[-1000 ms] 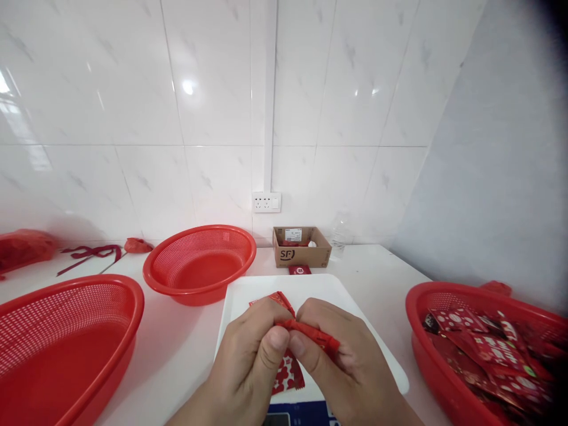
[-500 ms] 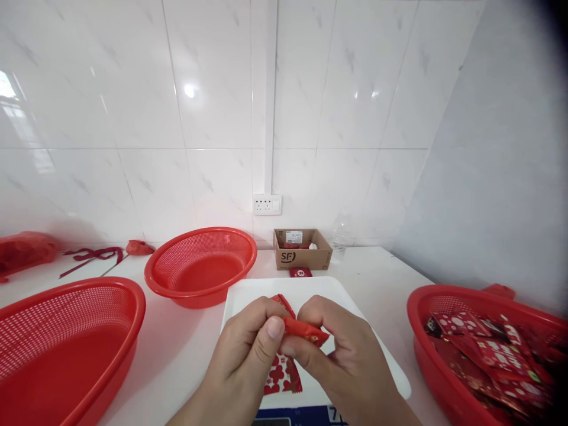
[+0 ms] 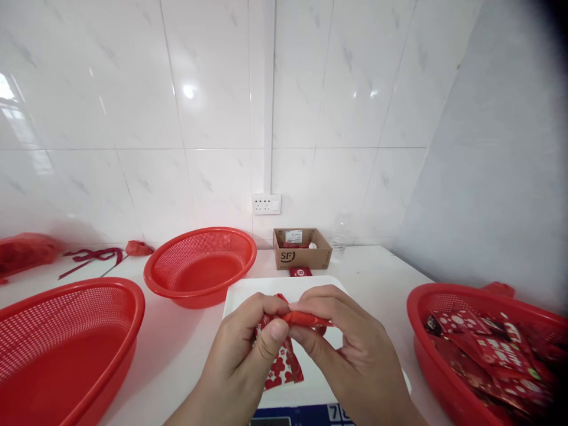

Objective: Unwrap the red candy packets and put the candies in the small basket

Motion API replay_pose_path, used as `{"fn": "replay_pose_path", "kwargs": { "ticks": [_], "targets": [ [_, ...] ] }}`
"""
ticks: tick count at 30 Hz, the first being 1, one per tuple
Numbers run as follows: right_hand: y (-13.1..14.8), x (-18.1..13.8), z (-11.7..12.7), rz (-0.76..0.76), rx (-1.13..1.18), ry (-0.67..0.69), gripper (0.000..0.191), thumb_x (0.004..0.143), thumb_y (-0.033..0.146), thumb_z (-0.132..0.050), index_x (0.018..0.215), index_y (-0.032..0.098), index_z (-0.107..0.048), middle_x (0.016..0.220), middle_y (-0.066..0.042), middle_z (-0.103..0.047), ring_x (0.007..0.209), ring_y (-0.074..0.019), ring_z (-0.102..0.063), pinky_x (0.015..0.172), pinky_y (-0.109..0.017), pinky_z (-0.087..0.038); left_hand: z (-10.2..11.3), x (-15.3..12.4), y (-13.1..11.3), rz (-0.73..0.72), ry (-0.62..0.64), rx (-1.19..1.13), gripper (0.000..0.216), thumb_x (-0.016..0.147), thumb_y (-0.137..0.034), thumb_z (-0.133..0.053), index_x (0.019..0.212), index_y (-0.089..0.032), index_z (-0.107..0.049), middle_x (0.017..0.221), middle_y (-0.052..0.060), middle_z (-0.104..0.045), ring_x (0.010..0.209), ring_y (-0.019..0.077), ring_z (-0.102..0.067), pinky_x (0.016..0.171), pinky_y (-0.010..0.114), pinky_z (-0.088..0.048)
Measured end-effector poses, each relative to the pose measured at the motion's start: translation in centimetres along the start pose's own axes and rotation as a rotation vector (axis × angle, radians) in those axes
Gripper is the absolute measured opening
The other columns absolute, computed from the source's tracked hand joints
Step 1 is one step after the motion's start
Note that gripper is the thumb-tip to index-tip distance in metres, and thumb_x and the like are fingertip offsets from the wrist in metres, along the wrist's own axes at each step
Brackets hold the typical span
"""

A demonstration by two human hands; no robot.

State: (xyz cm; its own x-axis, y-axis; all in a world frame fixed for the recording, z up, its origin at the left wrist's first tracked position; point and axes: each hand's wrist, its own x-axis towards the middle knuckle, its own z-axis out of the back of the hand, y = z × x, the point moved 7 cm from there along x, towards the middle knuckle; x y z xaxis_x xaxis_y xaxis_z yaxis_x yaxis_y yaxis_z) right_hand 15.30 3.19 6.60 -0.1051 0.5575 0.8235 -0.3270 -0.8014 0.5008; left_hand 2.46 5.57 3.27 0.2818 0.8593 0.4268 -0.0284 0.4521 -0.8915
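Observation:
Both hands pinch a small red packet above a white scale platform. My left hand has thumb and fingers closed on its left end. My right hand grips the right side between thumb and fingers, covering part of it. Below them, a red-and-white patterned packet with a crimped edge lies on the platform, partly hidden by my left hand. The blue scale panel shows at the bottom edge.
Red plastic baskets stand at the left and back left. Another basket on the right holds many wrapped packets. Behind the scale are a cardboard box, a dark red packet and a clear bottle. A ribbon lies far left.
My right hand has turned over the red packet, its fingers now lying across the top. The packet appears flatter and more edge-on. The patterned packet beneath shows slightly more.

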Motion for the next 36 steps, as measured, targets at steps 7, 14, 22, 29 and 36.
{"fn": "replay_pose_path", "kwargs": {
  "ticks": [7,14,22,29,36],
  "targets": [
    [0.3,-0.4,0.2,0.042,0.029,-0.018,0.014,0.085,0.008,-0.063,0.087,0.021,-0.067,0.081,-0.001,-0.063,0.072,-0.0134,-0.061,0.056,-0.021,-0.051,-0.1,0.1,-0.3,-0.024,0.013,0.026,0.032,0.094,-0.048,-0.05,0.088,-0.02,-0.065,0.077,0.002,-0.06,0.07,0.0157,-0.054,0.064,0.026,-0.044],
    [0.3,-0.4,0.0,0.055,0.052,0.01,0.016,0.085,0.004,-0.062,0.085,0.02,-0.066,0.077,0.0,-0.062,0.069,-0.012,-0.061,0.057,-0.021,-0.05,-0.2,0.0,0.2,-0.015,0.028,0.001,0.027,0.094,-0.044,-0.051,0.089,-0.021,-0.065,0.079,0.0,-0.059,0.071,0.0141,-0.052,0.065,0.024,-0.043],
    [-0.1,-0.3,0.1,-0.014,0.052,-0.024,0.011,0.087,0.012,-0.064,0.079,0.02,-0.065,0.072,0.002,-0.059,0.064,-0.0099,-0.059,0.056,-0.018,-0.048,0.0,0.1,0.4,0.016,0.006,0.023,0.032,0.093,-0.05,-0.051,0.095,-0.021,-0.065,0.079,0.0,-0.06,0.071,0.0151,-0.052,0.066,0.026,-0.043],
    [-1.0,-0.4,-0.6,-0.123,0.024,0.036,0.018,0.088,0.028,-0.067,0.074,0.021,-0.058,0.065,0.006,-0.056,0.055,-0.0096,-0.05,0.051,-0.019,-0.042,0.1,0.0,0.3,0.026,-0.008,-0.036,0.029,0.094,-0.045,-0.052,0.083,-0.021,-0.064,0.076,0.0,-0.063,0.068,0.0135,-0.054,0.063,0.023,-0.044],
    [-0.8,-0.5,-1.1,-0.091,-0.057,0.115,0.039,0.096,0.037,-0.052,0.063,0.02,-0.04,0.058,0.006,-0.041,0.051,-0.0096,-0.039,0.048,-0.021,-0.033,0.7,-0.3,-0.2,-0.021,-0.105,-0.007,0.029,0.093,-0.042,-0.055,0.074,-0.021,-0.061,0.066,-0.003,-0.056,0.059,0.0108,-0.046,0.055,0.021,-0.039]
  ]
}}
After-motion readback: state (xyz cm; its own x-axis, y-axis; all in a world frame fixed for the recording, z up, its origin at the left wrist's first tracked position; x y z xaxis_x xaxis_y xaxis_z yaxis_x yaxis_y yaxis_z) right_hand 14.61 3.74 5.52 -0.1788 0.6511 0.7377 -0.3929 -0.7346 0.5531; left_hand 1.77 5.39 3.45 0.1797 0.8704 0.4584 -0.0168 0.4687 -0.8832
